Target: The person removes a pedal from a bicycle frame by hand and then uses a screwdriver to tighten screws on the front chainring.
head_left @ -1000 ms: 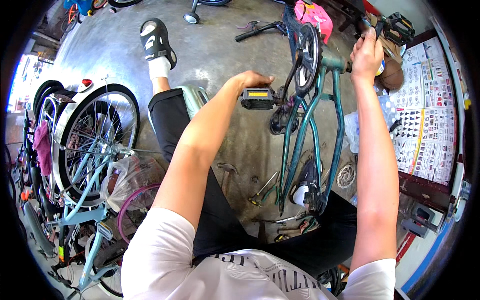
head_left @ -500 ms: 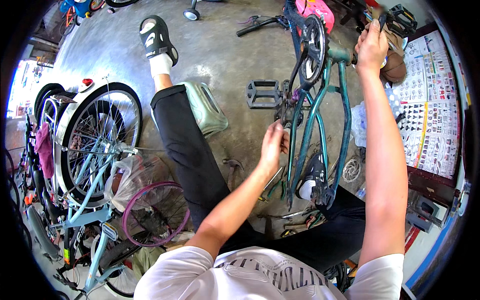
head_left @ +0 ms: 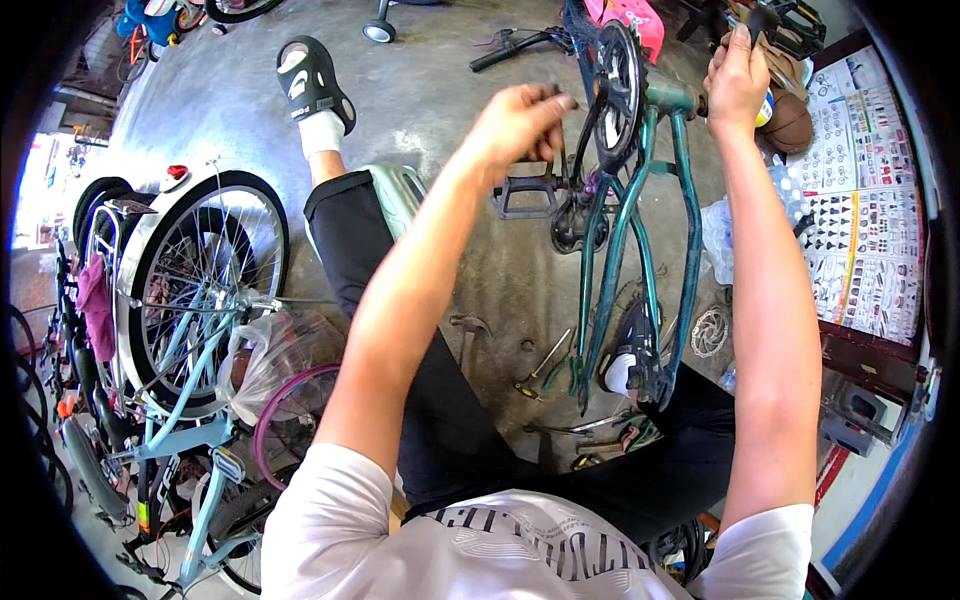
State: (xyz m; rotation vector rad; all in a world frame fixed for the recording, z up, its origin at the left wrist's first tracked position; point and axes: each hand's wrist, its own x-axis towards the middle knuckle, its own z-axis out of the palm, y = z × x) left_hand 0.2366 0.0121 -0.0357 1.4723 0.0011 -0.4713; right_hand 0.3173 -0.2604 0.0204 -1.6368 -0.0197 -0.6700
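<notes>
A green bicycle frame [head_left: 627,225] stands in front of me, with a black chainring [head_left: 620,95] at its upper end. My right hand [head_left: 738,82] is closed around the crank arm [head_left: 762,22] at the frame's far right, near a black pedal. Left of the chainring is my left hand [head_left: 525,125], its fingers curled; whatever they hold, if anything, I cannot make out. Just below that hand sits another black pedal [head_left: 527,198], partly covered by it. A dark rear derailleur [head_left: 577,225] hangs beside the frame tubes.
Tools, among them a screwdriver [head_left: 530,388] and a hammer [head_left: 470,328], lie on the floor near a brake disc [head_left: 710,332]. A pale green stool-like object [head_left: 400,200] stands behind my leg. Left are a light blue bicycle [head_left: 185,425] and a purple rim [head_left: 262,440]; right, a ball [head_left: 788,125].
My left hand has moved up and away from beside the derailleur to left of the chainring. My right hand stays at the crank arm, shifted slightly; the frame has shifted a little.
</notes>
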